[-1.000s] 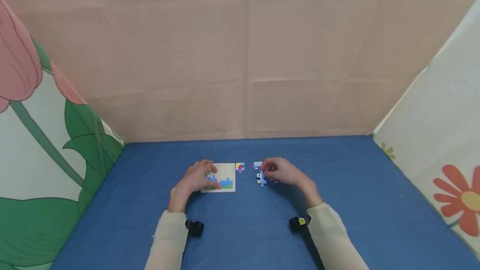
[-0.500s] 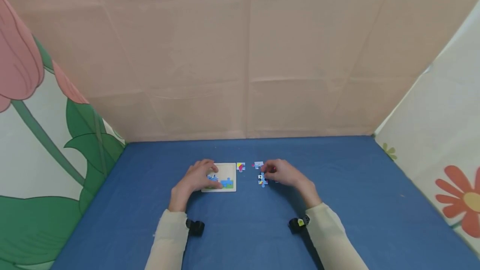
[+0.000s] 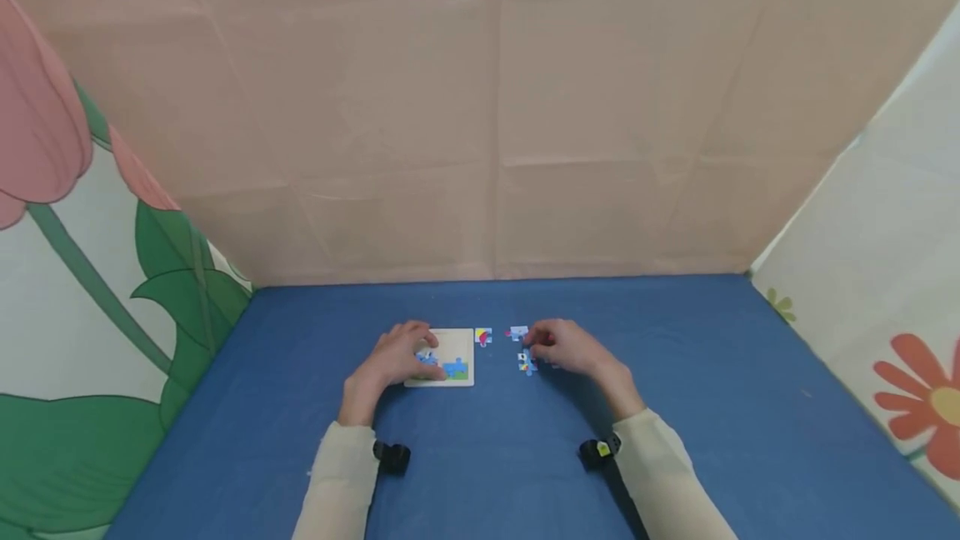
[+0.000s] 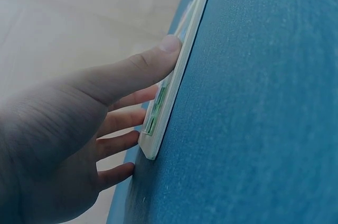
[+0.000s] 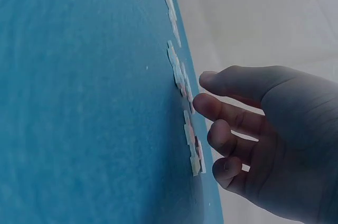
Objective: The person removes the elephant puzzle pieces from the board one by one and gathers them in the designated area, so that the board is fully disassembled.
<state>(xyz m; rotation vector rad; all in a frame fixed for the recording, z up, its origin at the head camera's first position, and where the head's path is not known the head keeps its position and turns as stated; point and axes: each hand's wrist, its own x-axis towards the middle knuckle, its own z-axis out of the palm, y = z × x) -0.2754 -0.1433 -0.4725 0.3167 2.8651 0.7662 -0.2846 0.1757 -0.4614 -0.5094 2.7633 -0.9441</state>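
A square wooden puzzle board [image 3: 454,347] lies flat on the blue cloth, with several blue and green jigsaw pieces [image 3: 455,368] set along its near side. My left hand [image 3: 397,354] rests at the board's left part. Its thumb [image 4: 168,45] presses on the near edge, while the other fingers reach toward the left side. Right of the board my right hand [image 3: 564,344] hovers over loose jigsaw pieces, fingers loosely bent. Nothing shows between its thumb and index fingertip in the right wrist view. A blue and white jigsaw piece [image 3: 527,363] lies just below those fingertips.
A yellow and pink jigsaw piece [image 3: 483,337] lies against the board's right edge. Another blue piece [image 3: 517,332] lies beyond the right fingertips. The right hand partly hides more pieces. A beige sheet [image 3: 495,148] stands behind the blue tabletop [image 3: 480,465], with flower-printed sheets [image 3: 855,290] at both sides.
The head view has shifted slightly. Both hands stay at nearly the same places, the left on the board and the right over the loose pieces.
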